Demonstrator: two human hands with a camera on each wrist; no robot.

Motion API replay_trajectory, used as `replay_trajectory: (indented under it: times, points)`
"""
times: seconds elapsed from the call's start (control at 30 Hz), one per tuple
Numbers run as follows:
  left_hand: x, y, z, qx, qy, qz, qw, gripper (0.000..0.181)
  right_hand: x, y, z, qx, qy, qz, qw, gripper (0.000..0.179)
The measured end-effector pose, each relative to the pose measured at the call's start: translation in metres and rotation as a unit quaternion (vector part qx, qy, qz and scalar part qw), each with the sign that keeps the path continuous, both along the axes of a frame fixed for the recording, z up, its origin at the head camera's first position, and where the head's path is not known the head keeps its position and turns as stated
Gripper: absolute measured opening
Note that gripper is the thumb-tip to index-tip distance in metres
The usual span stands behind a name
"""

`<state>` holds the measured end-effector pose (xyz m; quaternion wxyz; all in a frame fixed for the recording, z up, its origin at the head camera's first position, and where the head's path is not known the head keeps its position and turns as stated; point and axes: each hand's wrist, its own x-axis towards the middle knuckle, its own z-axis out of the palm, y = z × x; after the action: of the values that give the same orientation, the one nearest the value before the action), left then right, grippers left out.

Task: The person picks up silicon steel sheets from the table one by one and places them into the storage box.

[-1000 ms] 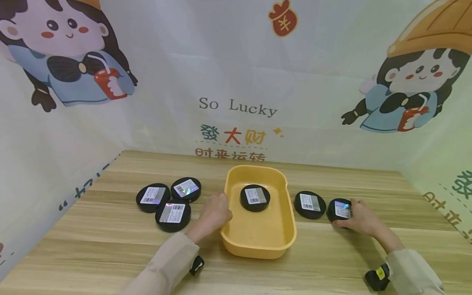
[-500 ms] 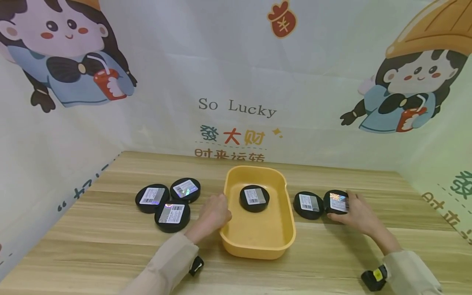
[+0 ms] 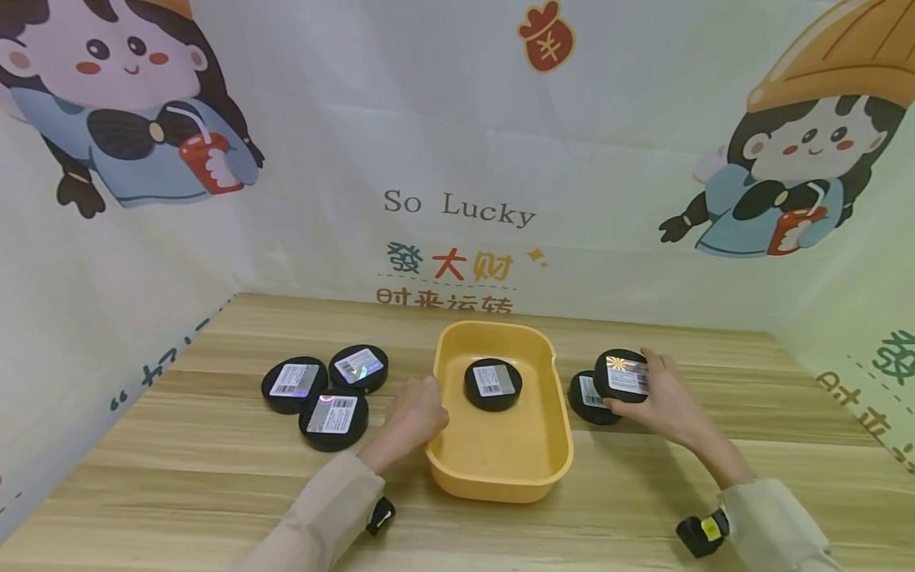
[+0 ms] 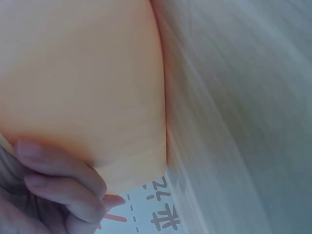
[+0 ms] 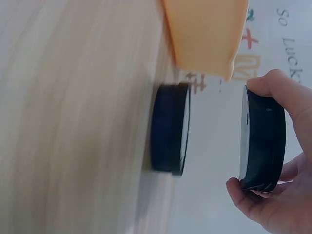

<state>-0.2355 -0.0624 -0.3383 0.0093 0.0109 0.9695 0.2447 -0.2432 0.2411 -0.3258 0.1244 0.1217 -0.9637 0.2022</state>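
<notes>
In the head view my right hand [image 3: 665, 401] holds a flat round black case [image 3: 622, 376] with a silver-white label on top, thumb and fingers at its edges. The right wrist view shows this case raised off the table. Just below it, on the table, lies a second black case [image 3: 592, 397], partly overlapped in the head view. My left hand [image 3: 418, 411] has its fingers curled at the left rim of a yellow plastic tub [image 3: 500, 486], gripping it. Inside the tub sits one black labelled case [image 3: 493, 384], toward the far end.
Three more black labelled cases [image 3: 333, 419] lie grouped on the wooden table [image 3: 179, 477], left of my left hand. A printed cloth backdrop [image 3: 322, 159] stands behind the table and along its sides. Dark wrist devices [image 3: 703, 534] are worn at both cuffs.
My right hand has lifted the outer right case and carried it leftward, over the edge of its neighbour. The left hand and the tub have stayed in place.
</notes>
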Motion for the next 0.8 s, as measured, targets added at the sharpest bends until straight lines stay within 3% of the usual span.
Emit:
replay_trajectory:
  times: [0.3, 0.8]
  points:
    - [-0.001, 0.0, -0.001, -0.001, 0.008, -0.001, 1.0, 0.014, -0.002, -0.024, 0.006, -0.026, 0.0, 0.013, 0.9996, 0.09]
    - [0.001, -0.001, 0.0, 0.002, 0.005, -0.002, 1.0, 0.011, -0.008, -0.055, 0.0, -0.062, 0.019, 0.049, 0.9967, 0.086]
